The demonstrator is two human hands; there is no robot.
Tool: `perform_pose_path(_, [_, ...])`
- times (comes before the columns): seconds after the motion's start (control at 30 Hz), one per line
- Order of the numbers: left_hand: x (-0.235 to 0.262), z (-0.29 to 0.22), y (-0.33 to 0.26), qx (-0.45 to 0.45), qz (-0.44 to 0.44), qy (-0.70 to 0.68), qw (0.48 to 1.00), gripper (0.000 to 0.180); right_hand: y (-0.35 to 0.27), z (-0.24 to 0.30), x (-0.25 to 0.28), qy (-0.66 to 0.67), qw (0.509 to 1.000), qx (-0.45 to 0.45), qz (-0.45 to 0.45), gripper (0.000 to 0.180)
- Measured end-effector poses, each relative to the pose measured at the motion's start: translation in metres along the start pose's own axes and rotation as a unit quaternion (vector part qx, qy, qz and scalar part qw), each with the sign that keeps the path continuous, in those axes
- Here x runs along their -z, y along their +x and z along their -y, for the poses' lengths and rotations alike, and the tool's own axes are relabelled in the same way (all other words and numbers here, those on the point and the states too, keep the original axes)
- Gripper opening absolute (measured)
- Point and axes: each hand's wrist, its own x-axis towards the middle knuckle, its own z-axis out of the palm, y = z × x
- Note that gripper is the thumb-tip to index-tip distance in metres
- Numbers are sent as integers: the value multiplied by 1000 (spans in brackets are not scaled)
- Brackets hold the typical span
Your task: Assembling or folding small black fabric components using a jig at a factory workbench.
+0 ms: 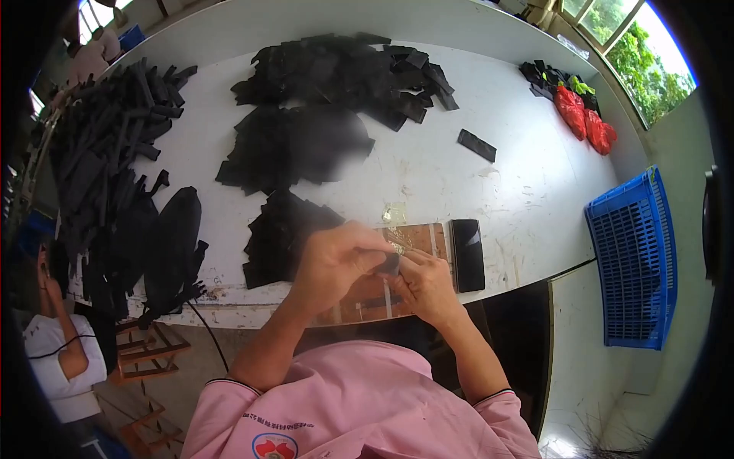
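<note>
Many black pieces (336,84) lie in piles on the white table (520,191). A blue crate (634,260) stands right, red bags (585,118) at the far corner. Near the front edge, left hand (336,264) and right hand (424,287) together pinch a small black piece (391,264) above a brown board (417,237), beside a black phone (467,254).

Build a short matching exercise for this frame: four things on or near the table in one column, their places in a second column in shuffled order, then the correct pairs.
Things:
1. black phone
2. red bags
3. blue crate
4. small black piece

Places:
A. far right end of the white table, near the window
B. pinched between the left hand and right hand
C. off the table, down on the person's right
D. flat on the table beside a brown board, just right of the hands

Pairs: 1-D, 2-A, 3-C, 4-B
</note>
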Motion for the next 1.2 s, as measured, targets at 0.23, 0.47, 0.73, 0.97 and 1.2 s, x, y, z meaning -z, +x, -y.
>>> perform_pose_path(0.23, [5,20,-6,-61,-51,30,996,9,-5,-5,-3,57,996,-63,27,10])
perform_pose_path(0.47, [131,131,7,90,-351,507,782,15,-17,39,45,258,930,-161,-209,40])
perform_pose_path(0.73, [142,124,24,40,-226,621,749,15,-229,-26,-44,129,850,-494,-131,39])
perform_pose_path(0.97, [117,58,11,-64,-452,268,849,9,-253,-66,-89,-136,841,-518,72,31])
perform_pose_path(1.2, [44,37,-64,212,-288,-525,772,16,-71,49,-44,438,857,-266,62,45])
